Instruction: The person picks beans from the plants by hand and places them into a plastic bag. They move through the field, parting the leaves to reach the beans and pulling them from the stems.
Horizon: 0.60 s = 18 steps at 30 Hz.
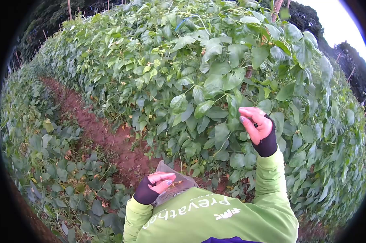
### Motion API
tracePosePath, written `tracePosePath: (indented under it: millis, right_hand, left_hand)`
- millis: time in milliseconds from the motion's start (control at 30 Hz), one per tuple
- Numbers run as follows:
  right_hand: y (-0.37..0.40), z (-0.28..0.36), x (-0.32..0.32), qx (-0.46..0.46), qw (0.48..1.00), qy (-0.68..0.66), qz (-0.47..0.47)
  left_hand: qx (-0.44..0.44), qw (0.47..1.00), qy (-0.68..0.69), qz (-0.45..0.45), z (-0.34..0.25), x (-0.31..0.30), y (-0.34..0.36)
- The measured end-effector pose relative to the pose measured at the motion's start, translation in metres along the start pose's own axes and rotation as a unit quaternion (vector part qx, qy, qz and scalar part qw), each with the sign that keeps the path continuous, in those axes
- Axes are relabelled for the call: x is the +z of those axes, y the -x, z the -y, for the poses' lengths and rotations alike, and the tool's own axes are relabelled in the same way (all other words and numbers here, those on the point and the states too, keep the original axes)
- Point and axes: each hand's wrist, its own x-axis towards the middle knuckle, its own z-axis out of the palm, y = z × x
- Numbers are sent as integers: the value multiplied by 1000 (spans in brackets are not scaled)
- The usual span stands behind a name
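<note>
My right hand (258, 125), in a black fingerless glove, is raised in front of the leafy vines (215, 85). Its thumb and fingers are bent toward each other beside some leaves, and whether anything lies between them is too small to tell. Lower and to the left, my left hand (160, 183), also gloved in black, is held near my body at a clear plastic bag (182, 185). Its thumb and fingers point right over the bag's edge; any hold on the plastic cannot be made out.
A reddish dirt path (106, 137) runs from the lower middle to the upper left between plant rows. Low leafy plants (57, 170) grow on the left. A wooden pole (277, 9) rises from the vines at the top. Dark trees stand behind.
</note>
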Motion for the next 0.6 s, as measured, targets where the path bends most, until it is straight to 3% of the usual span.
tracePosePath:
  millis: [100,167,300,367,433,500,600]
  right_hand:
    - [-61,-17,-4,-89,986,125,-64]
    - [-109,-28,-27,-175,925,300,-155]
    - [-163,-83,-66,-93,828,517,-197]
    - [-171,-104,-67,-71,812,547,-189]
    - [-174,-122,-64,-59,773,597,-208]
    - [-178,-136,-65,-23,797,561,-223]
    - [-180,-136,-62,-58,823,512,-238]
  left_hand:
    - [36,999,-32,-26,-13,-14,-7]
    - [82,992,-80,-47,-18,-28,-17]
    - [120,980,-140,-72,-37,-48,-57]
    - [128,978,-147,-79,-47,-53,-92]
    - [191,966,-167,-57,-59,-57,-135]
    - [224,954,-197,-25,-76,-62,-183]
    - [299,930,-207,46,-97,-64,-252]
